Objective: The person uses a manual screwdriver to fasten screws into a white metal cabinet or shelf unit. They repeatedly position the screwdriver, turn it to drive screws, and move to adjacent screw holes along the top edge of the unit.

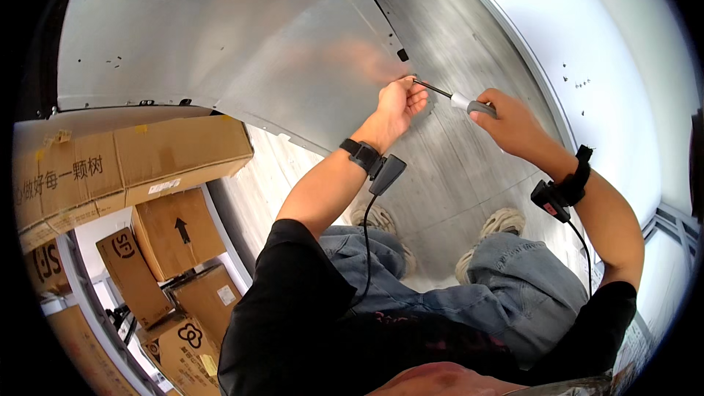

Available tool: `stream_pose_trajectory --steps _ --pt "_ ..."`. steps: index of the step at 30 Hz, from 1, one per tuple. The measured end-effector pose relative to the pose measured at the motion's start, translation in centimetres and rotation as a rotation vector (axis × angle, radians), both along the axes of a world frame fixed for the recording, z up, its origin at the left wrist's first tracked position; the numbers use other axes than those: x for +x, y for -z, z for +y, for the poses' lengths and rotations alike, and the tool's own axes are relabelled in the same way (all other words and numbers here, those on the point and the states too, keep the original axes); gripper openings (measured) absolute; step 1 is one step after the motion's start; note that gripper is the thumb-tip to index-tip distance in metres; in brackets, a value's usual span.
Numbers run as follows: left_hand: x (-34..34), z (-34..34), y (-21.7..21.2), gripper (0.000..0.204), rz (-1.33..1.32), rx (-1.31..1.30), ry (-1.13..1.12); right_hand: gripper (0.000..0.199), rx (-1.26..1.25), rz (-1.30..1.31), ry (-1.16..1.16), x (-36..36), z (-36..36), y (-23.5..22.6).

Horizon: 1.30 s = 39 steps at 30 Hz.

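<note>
My right hand (pixel 510 123) is wrapped round the grey handle of a screwdriver (pixel 460 100), whose dark shaft points left at the edge of a large metal panel (pixel 293 44). At the shaft's tip, my left hand (pixel 402 105) pinches with thumb and forefinger beside the panel's right edge. Whatever lies between those fingertips is too small and covered to make out; the other left fingers are curled. A small black block (pixel 402 55) sits on the panel's edge just above my left hand.
Cardboard boxes stand at the left: a long one (pixel 183 148) beside the panel and several on a rack (pixel 227 238) below. A white curved surface (pixel 587 51) with small dark screws rises at the right. My shoes (pixel 502 221) rest on the grey plank floor (pixel 469 169).
</note>
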<state>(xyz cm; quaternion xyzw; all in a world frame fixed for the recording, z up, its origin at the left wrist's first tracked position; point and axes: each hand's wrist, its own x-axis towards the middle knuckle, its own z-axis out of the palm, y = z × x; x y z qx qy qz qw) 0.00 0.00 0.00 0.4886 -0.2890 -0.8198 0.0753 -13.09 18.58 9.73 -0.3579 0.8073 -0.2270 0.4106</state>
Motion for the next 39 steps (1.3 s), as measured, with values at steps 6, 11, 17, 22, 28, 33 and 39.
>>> stream_pose_trajectory --steps 6,11,17,22,28,33,39 --pt "-0.6 -2.2 0.9 0.013 0.014 -0.041 -0.005 0.030 -0.122 -0.135 0.201 2.4 -0.5 4.9" --pt "-1.0 -3.6 2.2 0.014 0.041 -0.066 0.011 0.032 -0.216 -0.324 0.450 4.2 -1.0 6.6" --pt "-1.3 -5.1 4.0 0.012 0.014 -0.149 0.007 0.035 -0.259 -0.534 0.683 7.6 -2.3 9.3" --pt "-1.9 -6.9 5.0 0.014 0.003 -0.190 0.042 0.032 -0.316 -0.620 0.788 9.3 -3.9 10.9" --pt "-2.5 -7.7 5.6 0.013 -0.020 -0.239 0.008 0.034 -0.367 -0.606 0.837 10.4 -5.7 12.5" --pt "-3.2 -7.6 6.0 0.012 -0.061 -0.284 -0.010 0.035 -0.424 -0.629 0.888 10.7 -6.1 13.5" --pt "-3.4 -7.2 6.3 0.014 -0.077 -0.348 -0.005 0.033 -0.474 -0.620 0.904 11.1 -6.0 14.5"
